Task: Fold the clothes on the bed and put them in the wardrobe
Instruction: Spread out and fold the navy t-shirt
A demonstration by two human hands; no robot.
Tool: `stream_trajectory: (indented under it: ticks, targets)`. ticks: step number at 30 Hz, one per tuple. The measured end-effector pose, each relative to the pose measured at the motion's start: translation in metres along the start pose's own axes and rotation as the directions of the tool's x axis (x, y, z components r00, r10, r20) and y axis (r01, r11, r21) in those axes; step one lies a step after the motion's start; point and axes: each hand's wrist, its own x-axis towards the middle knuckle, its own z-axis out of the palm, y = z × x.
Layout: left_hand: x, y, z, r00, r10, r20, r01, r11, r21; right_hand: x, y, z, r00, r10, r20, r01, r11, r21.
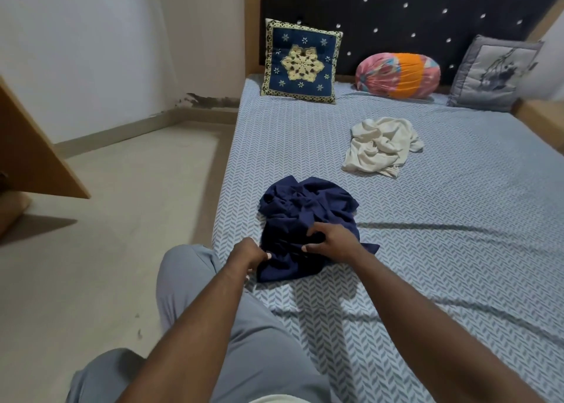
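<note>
A crumpled navy-blue garment (305, 210) lies near the left edge of the bed (457, 250), which has a grey herringbone sheet. My left hand (248, 254) pinches the garment's near left edge. My right hand (331, 239) presses down on the cloth with fingers curled into it. Farther up the bed, a crumpled cream-white garment (381, 146) lies loose, apart from both hands.
At the headboard stand a blue patterned cushion (300, 62), a pink-and-orange bolster (398, 74) and a grey cushion (494, 73). A wooden panel (33, 155) juts in at the left above the bare floor (106, 250). My grey-trousered knee (189, 268) touches the bed edge.
</note>
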Motion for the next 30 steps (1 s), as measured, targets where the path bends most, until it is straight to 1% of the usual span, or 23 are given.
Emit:
stream_trajectory:
  ticks: [1,4,5,8,10,12,14,16,18,20,21,24,26,28,30]
  targets:
    - [-0.004,0.001,0.000,1.000,0.013,-0.014,-0.013,1.000,0.002,0.003,-0.004,0.003,0.999,-0.003,0.033,0.004,1.000,-0.030]
    - [-0.007,0.004,-0.003,0.990,0.022,-0.136,-0.017,0.999,0.037,0.010,-0.012,0.013,0.980,0.003,0.199,0.028,0.988,-0.151]
    - [-0.005,0.005,-0.002,0.989,0.030,-0.147,-0.025,0.999,0.037,0.012,-0.013,0.016,0.973,0.011,0.232,0.038,0.978,-0.207]
    - [-0.003,-0.001,0.001,0.998,-0.001,-0.069,0.004,0.999,0.049,0.018,-0.016,0.020,0.967,0.045,0.251,0.044,0.940,-0.337]
    - [-0.004,-0.003,0.002,1.000,0.011,-0.024,-0.011,0.999,0.031,0.021,-0.014,0.018,0.971,0.053,0.233,0.024,0.948,-0.317]
    - [-0.006,-0.001,0.002,0.999,0.043,0.022,-0.043,0.999,-0.004,0.022,-0.010,0.013,0.980,0.022,0.199,0.025,0.973,-0.228]
    - [-0.008,0.002,0.004,0.993,0.113,0.016,-0.113,0.993,-0.030,0.019,-0.003,0.007,0.980,-0.002,0.198,0.027,0.992,-0.126]
    - [-0.008,0.008,0.006,0.980,0.195,-0.029,-0.197,0.975,-0.102,0.014,0.000,-0.003,0.965,0.003,0.262,0.017,0.997,-0.074]
    - [-0.010,0.014,0.002,0.956,0.260,-0.138,-0.282,0.945,-0.168,0.011,0.003,-0.011,0.947,0.041,0.319,-0.023,0.998,-0.060]
    - [-0.009,0.017,-0.005,0.923,0.264,-0.281,-0.323,0.927,-0.190,0.007,0.006,-0.019,0.948,0.082,0.306,-0.063,0.995,-0.073]
    - [-0.008,0.017,-0.008,0.914,0.261,-0.312,-0.334,0.919,-0.210,0.006,0.007,-0.022,0.953,0.098,0.287,-0.077,0.994,-0.081]
    - [-0.004,0.012,-0.008,0.913,0.285,-0.293,-0.359,0.902,-0.241,0.001,0.008,-0.030,0.974,0.120,0.191,-0.107,0.991,-0.077]
    - [-0.005,0.011,-0.004,0.905,0.307,-0.294,-0.369,0.911,-0.185,-0.003,0.009,-0.034,0.982,0.122,0.140,-0.114,0.991,-0.070]
    - [-0.011,0.014,-0.002,0.897,0.321,-0.305,-0.373,0.918,-0.133,-0.008,0.011,-0.036,0.979,0.135,0.150,-0.127,0.990,-0.064]
    - [-0.013,0.015,-0.004,0.914,0.284,-0.292,-0.344,0.921,-0.183,-0.014,0.013,-0.037,0.967,0.152,0.207,-0.140,0.988,-0.070]
